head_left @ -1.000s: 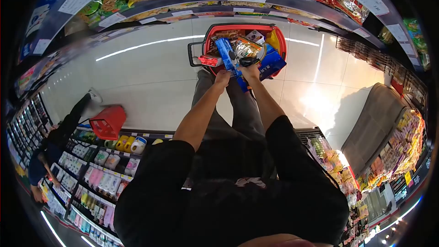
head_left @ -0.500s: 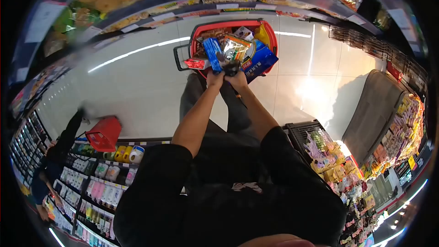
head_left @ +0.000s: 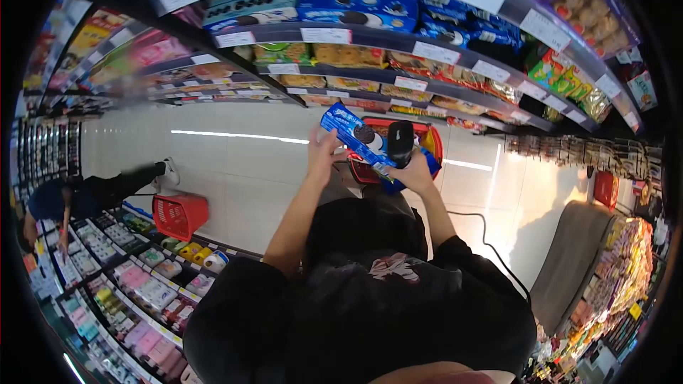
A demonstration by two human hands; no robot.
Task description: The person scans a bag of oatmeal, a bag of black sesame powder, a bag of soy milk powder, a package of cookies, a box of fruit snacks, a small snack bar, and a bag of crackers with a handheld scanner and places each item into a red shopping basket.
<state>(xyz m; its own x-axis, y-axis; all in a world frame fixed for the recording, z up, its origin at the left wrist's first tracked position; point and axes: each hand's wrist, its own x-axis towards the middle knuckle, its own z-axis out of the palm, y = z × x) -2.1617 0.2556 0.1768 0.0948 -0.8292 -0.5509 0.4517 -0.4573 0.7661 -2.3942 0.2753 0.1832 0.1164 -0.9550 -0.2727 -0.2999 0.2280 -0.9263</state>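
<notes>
My left hand (head_left: pixel 324 158) grips a long blue cookie box (head_left: pixel 358 132) near its left end, with a black-and-white sandwich cookie printed on it. The box is tilted, its right end lower. In my right hand (head_left: pixel 418 173) is a black handheld barcode scanner (head_left: pixel 400 141), its rounded head up beside the right end of the box. My right fingers are right at that end of the box. Below both hands stands a red shopping basket (head_left: pixel 436 144) on the floor, largely hidden by the hands and box; blue and yellow packages show in it.
Shelves of packaged snacks (head_left: pixel 356 7) rise in front. A black cord (head_left: pixel 485 231) runs down at my right. On the left, a person (head_left: pixel 85 198) bends by shelves of bottles, near another red basket (head_left: pixel 181 215). A brown padded bench (head_left: pixel 569 263) stands at right.
The hands have come up from the basket and moved apart, raising the cookie box and scanner. My view has tilted up, showing more of the snack shelves.
</notes>
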